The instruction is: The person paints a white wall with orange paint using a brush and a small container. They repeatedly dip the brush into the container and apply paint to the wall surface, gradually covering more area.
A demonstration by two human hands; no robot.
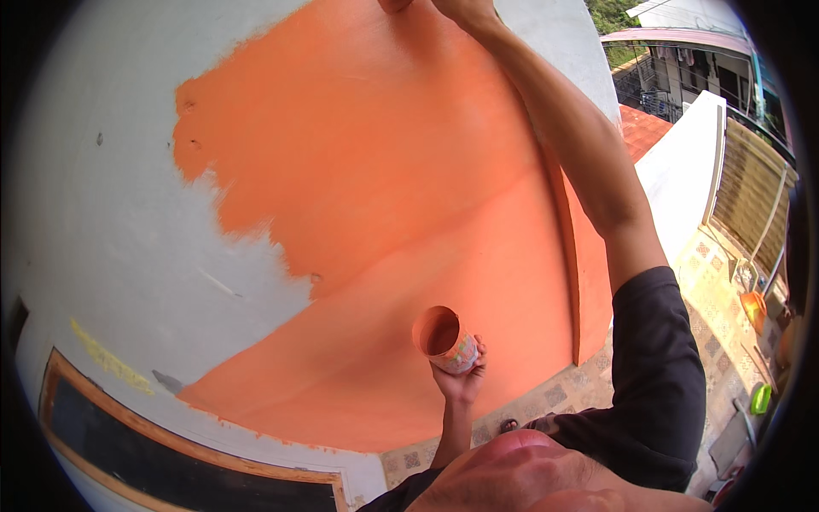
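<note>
My left hand grips a round paint container from below and the side, its open top towards the camera and reddish-orange paint inside. Orange paint covers a large part of the wall in front of me, ending in a ragged edge against pale grey plaster. Raised high, my right hand is at the top edge of the view, cut off by it. A dark reddish object shows beside it, too cropped to name. Whether the right fingers hold anything cannot be told.
A wood-framed dark window or door panel lies low on the left. Patterned floor tiles run below the wall. On the right are a white wall, a tiled red roof, an orange container and a green object.
</note>
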